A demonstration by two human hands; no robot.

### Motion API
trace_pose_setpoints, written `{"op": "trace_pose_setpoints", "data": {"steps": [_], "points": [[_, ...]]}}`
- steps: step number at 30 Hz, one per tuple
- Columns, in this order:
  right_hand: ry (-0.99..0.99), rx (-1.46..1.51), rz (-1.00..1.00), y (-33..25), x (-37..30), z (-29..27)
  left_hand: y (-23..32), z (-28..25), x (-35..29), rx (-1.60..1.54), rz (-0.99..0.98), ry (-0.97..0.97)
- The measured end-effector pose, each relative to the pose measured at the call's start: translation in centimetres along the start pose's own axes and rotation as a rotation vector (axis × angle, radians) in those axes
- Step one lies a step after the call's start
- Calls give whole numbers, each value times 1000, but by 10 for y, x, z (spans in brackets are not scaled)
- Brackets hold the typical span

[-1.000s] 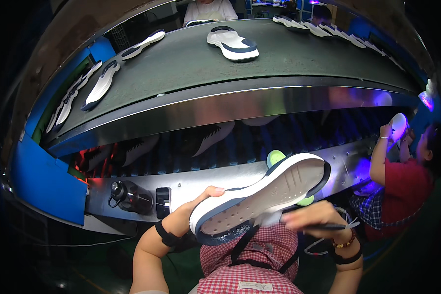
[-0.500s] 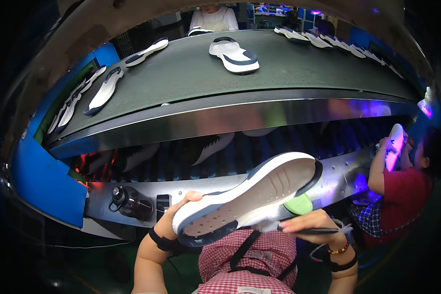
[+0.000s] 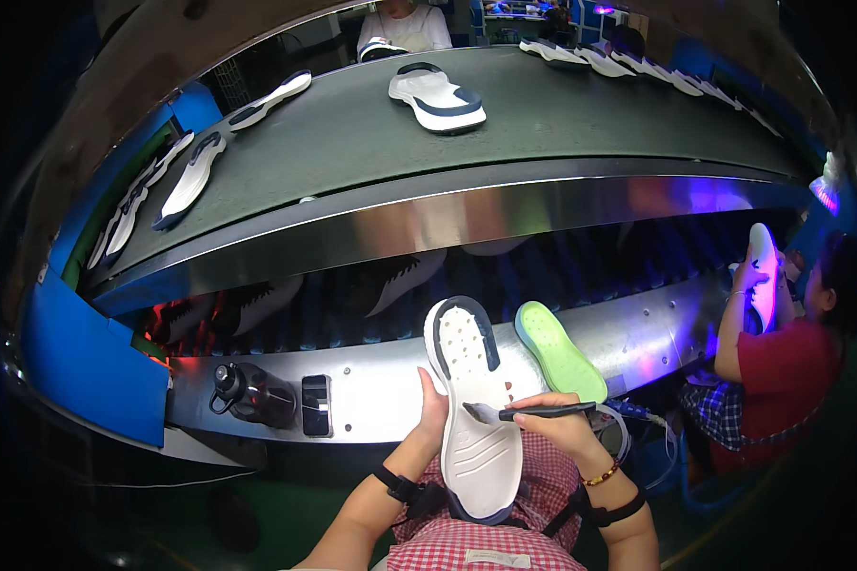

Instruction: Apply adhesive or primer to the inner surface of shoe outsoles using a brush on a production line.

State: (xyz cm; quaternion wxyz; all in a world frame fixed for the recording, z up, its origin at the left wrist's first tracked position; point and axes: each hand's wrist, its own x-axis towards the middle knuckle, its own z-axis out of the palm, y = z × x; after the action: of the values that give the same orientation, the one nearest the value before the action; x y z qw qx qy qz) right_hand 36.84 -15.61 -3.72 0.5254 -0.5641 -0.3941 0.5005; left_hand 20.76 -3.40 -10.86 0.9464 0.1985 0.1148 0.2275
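The right hand [image 3: 569,428] grasps a black-handled brush [image 3: 554,411], its bristles at the middle of the inner face of a white and navy shoe sole [image 3: 481,457]. The left hand [image 3: 434,414] grips the sole by its left edge; its fingers behind the sole are hidden. The sole is held in front of the checked apron [image 3: 457,554], perforated end away from the body. Just beyond the right hand, a green sole-shaped piece [image 3: 560,352] lies on the metal ledge [image 3: 376,381]. Farther left stand a phone [image 3: 316,406], lying flat, and a dark bottle [image 3: 262,395]. Beyond, more soles rest on the green belt [image 3: 305,152].
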Motion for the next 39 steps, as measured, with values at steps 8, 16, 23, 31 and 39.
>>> {"op": "trace_pose_setpoints", "data": {"steps": [8,16,23,31,39], "points": [[101,-506,-714,-2,6,30,5,27,4,190,264,213],[-361,-608,-674,-51,-32,12,43,24,-7,44,587,130],[-112,-482,-770,-71,4,26,34,64,-2,-38,511,-143],[-157,-381,-673,-73,-15,9,52,77,-3,-88,682,-240],[-329,-221,-555,-71,-26,-2,64,102,-10,-105,677,-350]]}}
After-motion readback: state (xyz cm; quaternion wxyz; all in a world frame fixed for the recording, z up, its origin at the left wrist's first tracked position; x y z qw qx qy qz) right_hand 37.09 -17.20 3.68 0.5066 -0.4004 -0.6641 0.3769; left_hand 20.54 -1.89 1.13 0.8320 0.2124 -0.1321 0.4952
